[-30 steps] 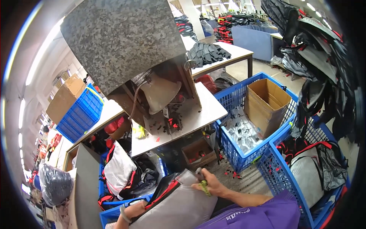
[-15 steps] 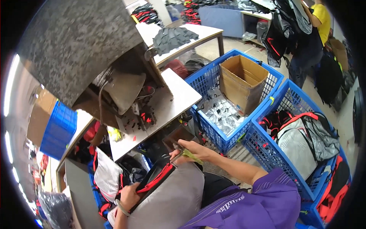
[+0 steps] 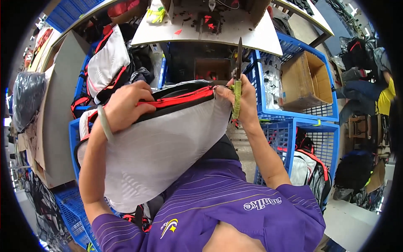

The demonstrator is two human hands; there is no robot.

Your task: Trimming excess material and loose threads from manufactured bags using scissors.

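Observation:
A pale grey bag (image 3: 163, 147) with a red zipper strip (image 3: 180, 100) and black edging lies across my lap, its zipped edge uppermost. My left hand (image 3: 128, 105), with a pale bangle at the wrist, is closed over that edge at the left, fingers on the red strip. At the strip's right end, my right hand (image 3: 243, 98) is closed round scissors (image 3: 237, 90) with a handle wrapped in yellow-green. Their dark pointed blade sticks up, away from me. My right thumb presses on the bag's corner. The bag's inside is mostly hidden.
Ahead stands a white worktable (image 3: 189, 35) with red and black scraps. A blue crate (image 3: 294, 111) at right holds a cardboard box (image 3: 304, 82) and clear packets. More bags fill a nearer crate (image 3: 289, 157). Another grey bag (image 3: 107, 63) lies at left. A person (image 3: 384, 98) in yellow is far right.
My view has swung right and down, so the bag appears flatter and closer. My left hand now lies over the red zipper, and the scissors' blade points upright.

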